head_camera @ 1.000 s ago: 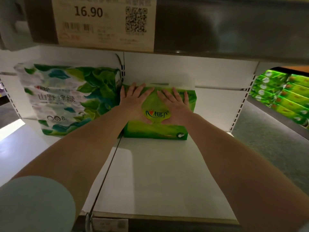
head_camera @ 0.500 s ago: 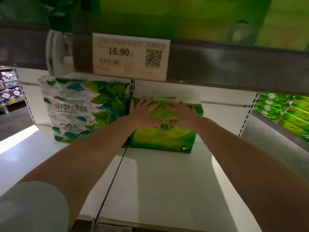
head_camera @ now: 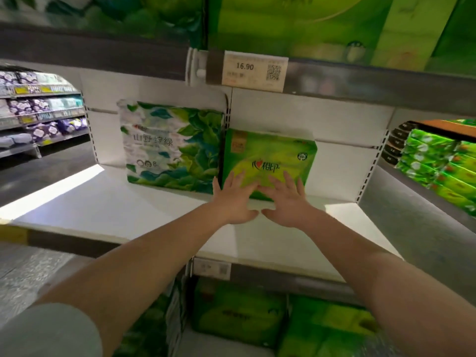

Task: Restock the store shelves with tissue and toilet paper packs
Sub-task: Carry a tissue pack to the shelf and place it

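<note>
A bright green tissue pack (head_camera: 273, 153) stands upright at the back of the white shelf (head_camera: 128, 210), against the rear panel. To its left, touching it, stands a leaf-printed white and green pack (head_camera: 170, 145). My left hand (head_camera: 233, 199) and my right hand (head_camera: 286, 202) lie side by side in front of the green pack's lower edge, fingers straight and spread. The fingertips overlap its lower front; whether they touch it I cannot tell. Neither hand grips anything.
A price tag reading 16.90 (head_camera: 253, 73) hangs on the rail of the shelf above, which carries green packs (head_camera: 309, 24). More green packs (head_camera: 242, 313) fill the shelf below. Stacked green packs (head_camera: 443, 163) stand in the right bay. An aisle with purple packs (head_camera: 43, 124) lies left.
Both hands have slid down from the upper front of the green pack to its lower edge and drawn back. The view has pulled away, showing the shelf below. The pack stands upright.
</note>
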